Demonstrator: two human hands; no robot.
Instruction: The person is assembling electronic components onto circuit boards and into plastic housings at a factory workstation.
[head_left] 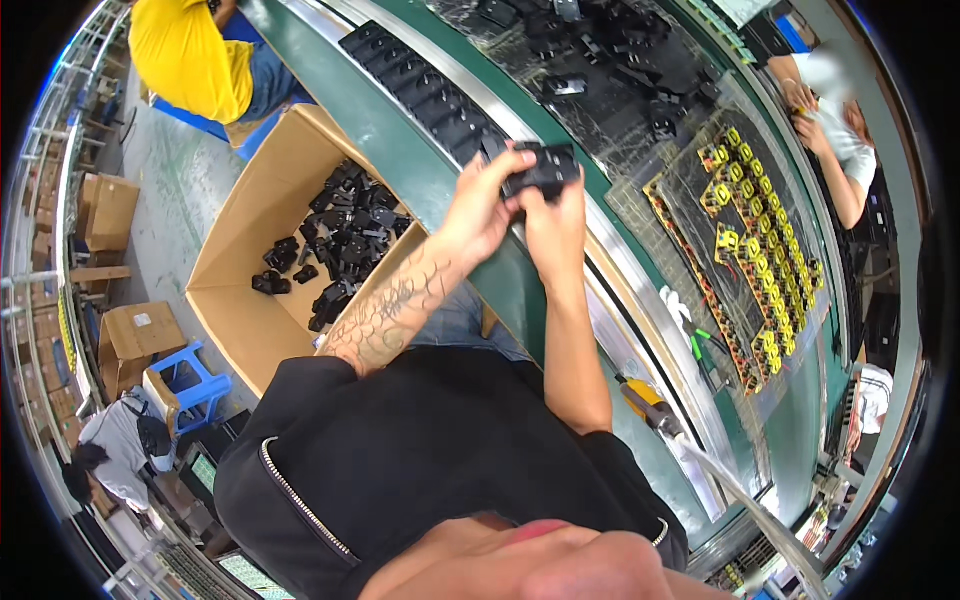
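Black plastic part point(541, 170) gripped between left hand point(482, 205) and right hand point(553, 215), above green conveyor edge point(400, 150). Advice: keep both grips firm, part level. Cardboard box point(240, 220) of like parts at left.

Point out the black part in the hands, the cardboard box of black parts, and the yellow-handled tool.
black part point(545, 168), head view, on its top face between the fingers.
cardboard box point(255, 215), head view, on its bare inner wall.
yellow-handled tool point(643, 397), head view, on the yellow handle.
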